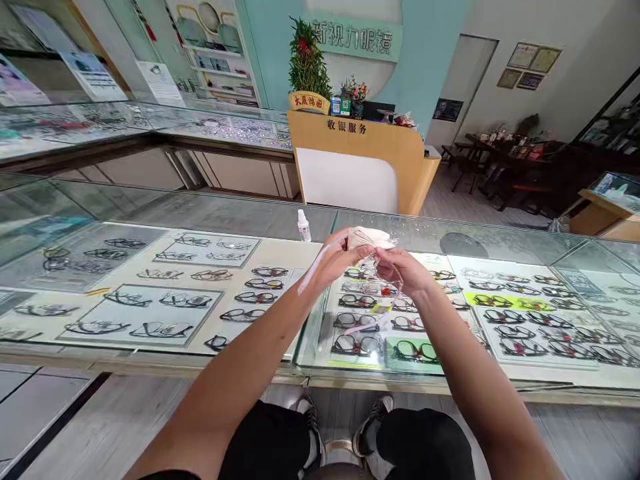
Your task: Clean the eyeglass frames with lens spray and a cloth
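Observation:
Above the glass counter, my two hands meet in front of me. My left hand [341, 257] is closed around a folded whitish cloth [370, 237], its thumb pressed near the lower edge. My right hand [409, 270] pinches close beside it, fingers together on a thin-rimmed pair of glasses [399, 283] that partly hangs below the fingers. Part of the glasses is hidden by the cloth and fingers. A small white spray bottle [304, 227] stands upright on the glass, left of my left hand.
Under the glass counter top [320, 320] lie rows of eyeglass frames [161, 330], several on trays. A wooden cashier desk [357, 130] with a potted plant [309, 63] stands beyond. Another glass display case [225, 127] runs along the back left. A table with chairs [520, 160] is at the far right.

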Demonstrator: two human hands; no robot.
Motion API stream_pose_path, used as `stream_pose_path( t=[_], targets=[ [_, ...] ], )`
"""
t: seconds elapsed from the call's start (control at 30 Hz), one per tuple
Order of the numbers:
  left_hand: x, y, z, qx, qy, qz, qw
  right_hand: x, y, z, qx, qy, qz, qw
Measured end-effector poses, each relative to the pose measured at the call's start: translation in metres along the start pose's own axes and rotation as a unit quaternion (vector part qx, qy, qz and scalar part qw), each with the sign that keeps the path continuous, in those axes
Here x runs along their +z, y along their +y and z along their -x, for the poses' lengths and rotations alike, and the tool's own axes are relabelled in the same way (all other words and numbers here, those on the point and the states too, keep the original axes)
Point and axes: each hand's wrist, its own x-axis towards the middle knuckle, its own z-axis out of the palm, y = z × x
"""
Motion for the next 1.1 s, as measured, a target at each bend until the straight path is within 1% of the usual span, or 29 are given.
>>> stream_pose_path(
  t=[0.13,0.23,0.4,0.5,0.57,0.67,0.73,0.83,0.9,1.0,1.03,1.1],
  targets=[
    [0.003,-0.012,-0.005,0.022,0.046,-0.002,0.999,0.004,0.002,0.004,-0.015,-0.022,0.021,0.999],
    [0.001,-0.018,-0.008,0.032,0.070,-0.024,0.997,0.005,0.003,0.004,-0.024,-0.021,0.023,0.999],
    [0.000,-0.015,-0.010,0.059,0.037,0.011,0.998,-0.003,0.005,0.001,-0.033,-0.006,0.002,0.999],
    [-0.001,-0.013,-0.011,0.062,0.044,0.022,0.997,-0.008,0.005,0.000,-0.036,0.001,-0.008,0.999],
    [-0.004,-0.012,-0.012,0.057,0.072,0.021,0.996,-0.009,0.004,0.000,-0.039,0.004,-0.009,0.999],
    [-0.012,-0.011,-0.015,0.061,0.141,0.000,0.988,-0.010,0.001,0.001,-0.053,0.010,-0.019,0.998],
    [-0.019,-0.010,-0.018,0.075,0.180,-0.025,0.980,-0.011,-0.001,0.001,-0.069,0.021,-0.036,0.997],
    [-0.032,-0.008,-0.021,0.096,0.239,-0.100,0.961,-0.013,-0.003,0.000,-0.091,0.047,-0.064,0.993],
    [-0.040,-0.007,-0.022,0.095,0.262,-0.179,0.944,-0.015,-0.003,-0.002,-0.097,0.066,-0.077,0.990],
    [-0.047,-0.007,-0.020,0.051,0.247,-0.322,0.912,-0.018,-0.004,-0.004,-0.103,0.097,-0.092,0.986],
    [-0.048,-0.008,-0.019,0.029,0.236,-0.376,0.896,-0.018,-0.005,-0.004,-0.107,0.108,-0.096,0.984],
    [-0.047,-0.013,-0.018,-0.024,0.201,-0.484,0.852,-0.020,-0.006,-0.004,-0.118,0.128,-0.104,0.979]
  ],
)
